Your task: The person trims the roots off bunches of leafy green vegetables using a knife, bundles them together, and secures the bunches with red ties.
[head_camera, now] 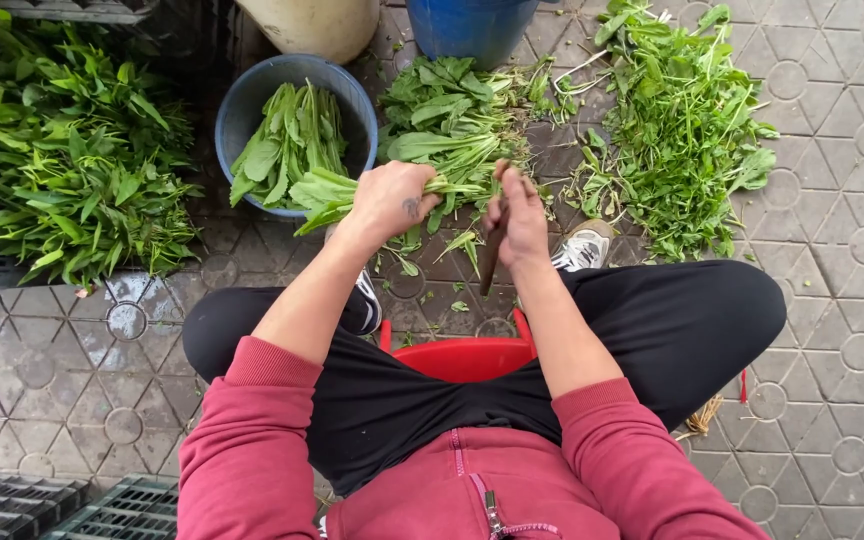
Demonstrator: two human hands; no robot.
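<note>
My left hand point(392, 200) grips a bunch of leafy green stalks point(327, 195), leaves pointing left over the rim of a blue bucket. My right hand point(517, 215) is closed around a dark knife point(490, 262) whose blade points down, held against the stem ends of the bunch. A loose heap of the same greens point(452, 115) lies on the paving just beyond both hands.
The blue bucket point(237, 105) holds trimmed greens. A big pile of greens point(72, 150) rests on a dark crate at left; a scattered pile point(687, 130) lies at right. A blue barrel point(467, 25) and beige tub point(317, 25) stand behind. I sit on a red stool point(467, 355).
</note>
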